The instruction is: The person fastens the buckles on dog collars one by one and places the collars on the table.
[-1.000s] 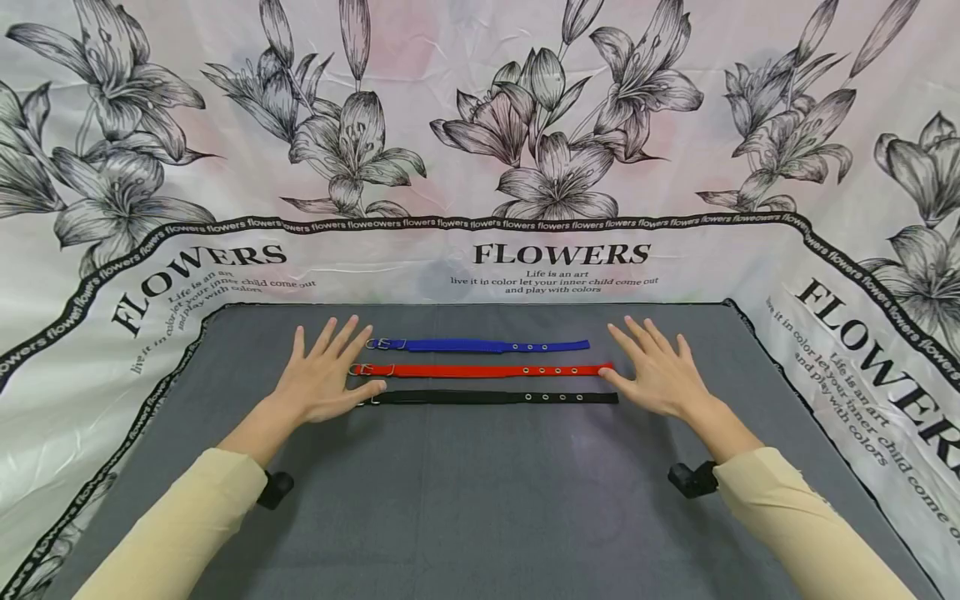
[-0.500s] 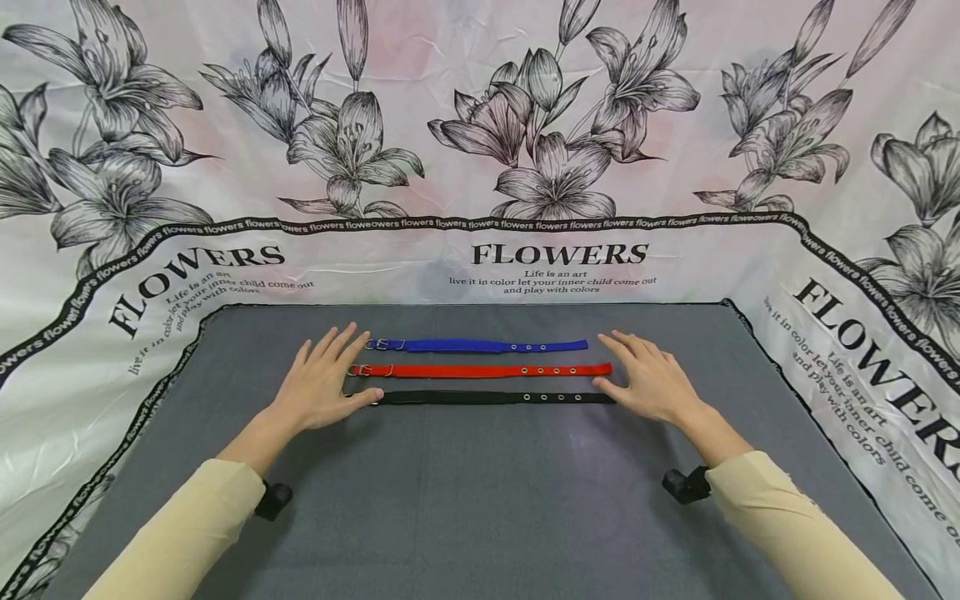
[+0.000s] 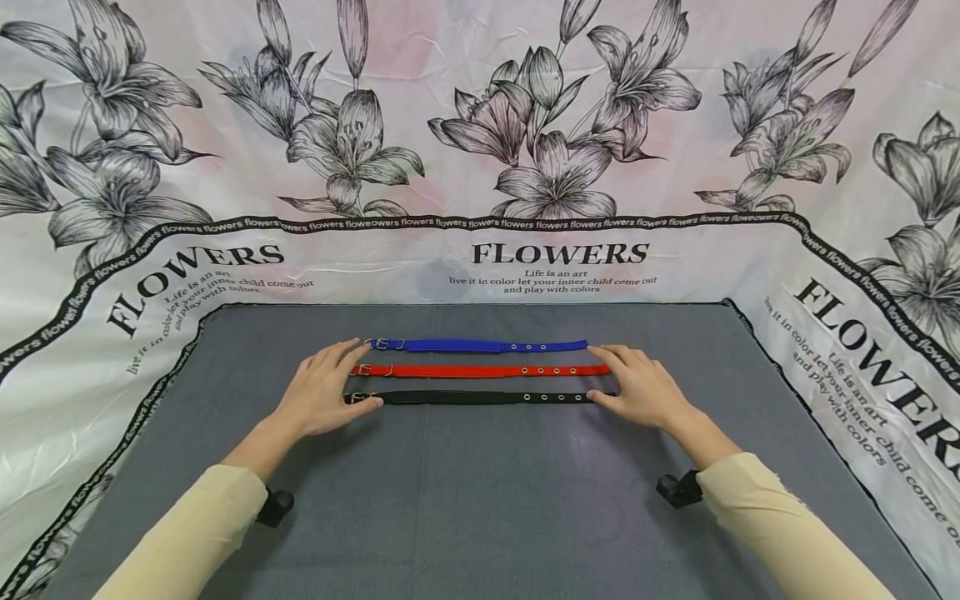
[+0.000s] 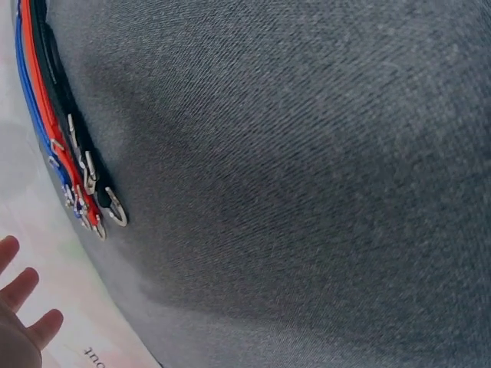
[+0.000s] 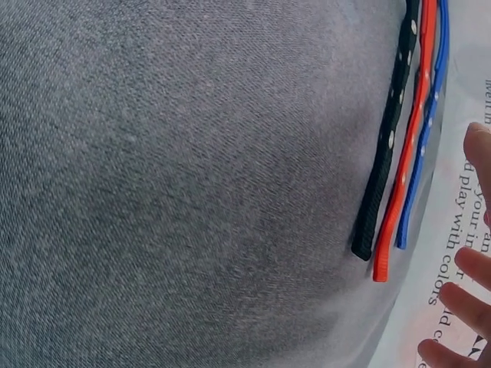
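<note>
Three buckled collars lie straight and parallel on the grey table in the head view: a blue collar [image 3: 465, 345] at the back, a red collar [image 3: 450, 372] in the middle and a black collar [image 3: 450, 398] in front. My left hand [image 3: 321, 390] is spread over their buckle ends, its thumb overlapping the black one. Over the punched ends is my right hand [image 3: 639, 385], fingers extended and thumb across the black strap. In the left wrist view metal buckles [image 4: 89, 172] show apart from the fingers [image 4: 19, 290]. The right wrist view shows the strap ends apart from the fingers [image 5: 464, 307].
The collars lie on a grey cloth-covered table [image 3: 480, 508]. A white flower-printed curtain [image 3: 420, 258] hangs round its back and sides. A small black device [image 3: 276, 507] sits at my left wrist, another black device [image 3: 678, 490] at my right.
My right hand has moved left and toward me, over the strap ends. My left hand's fingers have dropped and drawn closer together. The collars lie where they were.
</note>
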Action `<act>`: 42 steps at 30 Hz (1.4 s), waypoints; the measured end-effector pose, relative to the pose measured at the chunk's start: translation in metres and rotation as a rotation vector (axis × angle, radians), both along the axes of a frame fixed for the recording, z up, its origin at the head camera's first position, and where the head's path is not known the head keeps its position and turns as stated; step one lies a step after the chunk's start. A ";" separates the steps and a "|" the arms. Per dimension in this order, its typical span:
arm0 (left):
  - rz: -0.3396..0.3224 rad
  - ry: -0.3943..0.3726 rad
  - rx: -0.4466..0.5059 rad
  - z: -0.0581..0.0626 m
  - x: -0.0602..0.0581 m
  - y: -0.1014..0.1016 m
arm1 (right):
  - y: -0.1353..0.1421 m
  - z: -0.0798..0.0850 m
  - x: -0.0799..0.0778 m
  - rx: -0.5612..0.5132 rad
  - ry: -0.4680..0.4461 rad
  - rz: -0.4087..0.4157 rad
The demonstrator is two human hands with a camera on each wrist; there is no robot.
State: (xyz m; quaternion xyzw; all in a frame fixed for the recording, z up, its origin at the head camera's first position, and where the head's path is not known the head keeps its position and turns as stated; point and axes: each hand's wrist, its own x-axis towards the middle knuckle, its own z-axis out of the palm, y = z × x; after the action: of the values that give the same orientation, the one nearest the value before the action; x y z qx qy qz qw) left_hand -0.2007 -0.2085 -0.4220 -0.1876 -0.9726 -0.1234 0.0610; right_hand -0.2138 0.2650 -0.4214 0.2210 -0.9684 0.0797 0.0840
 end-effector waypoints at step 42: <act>0.024 -0.098 0.005 -0.028 0.001 -0.004 | -0.007 -0.028 -0.003 -0.043 -0.082 0.082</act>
State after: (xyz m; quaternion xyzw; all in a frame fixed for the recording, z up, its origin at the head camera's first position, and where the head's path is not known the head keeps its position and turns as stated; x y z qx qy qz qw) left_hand -0.2001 -0.2125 -0.4500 -0.1694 -0.9763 -0.1342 0.0150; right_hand -0.2165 0.2584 -0.4490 0.2551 -0.9592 0.1128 0.0457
